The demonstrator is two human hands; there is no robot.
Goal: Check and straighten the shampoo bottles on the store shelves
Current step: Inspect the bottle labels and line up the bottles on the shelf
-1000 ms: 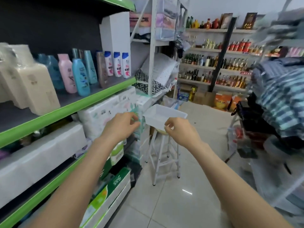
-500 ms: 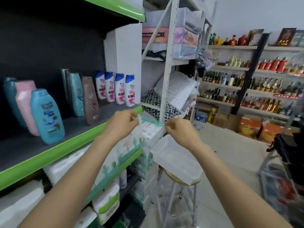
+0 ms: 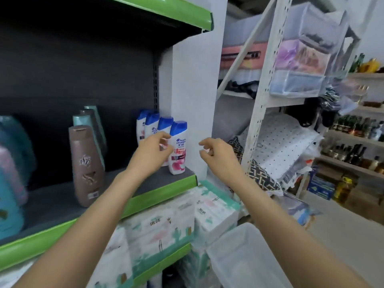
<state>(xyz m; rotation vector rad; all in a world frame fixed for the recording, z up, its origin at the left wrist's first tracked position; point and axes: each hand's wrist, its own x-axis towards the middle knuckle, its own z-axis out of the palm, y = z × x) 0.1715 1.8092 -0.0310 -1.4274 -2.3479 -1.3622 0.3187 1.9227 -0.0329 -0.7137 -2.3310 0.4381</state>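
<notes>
This is a small shop. On the left stands a store shelf (image 3: pixel 166 191) with green front edges, and on it shampoo bottles (image 3: pixel 162 129) stand in rows, several of the same kind together. Below it, packs of tissue (image 3: pixel 164 229) are stacked. A white metal rack (image 3: pixel 261 104) in the middle holds bedding in clear bags (image 3: pixel 301 59) and pillows (image 3: pixel 278 146). At the far right, wall shelves (image 3: pixel 353 140) carry many glass bottles (image 3: pixel 351 123) side by side.
</notes>
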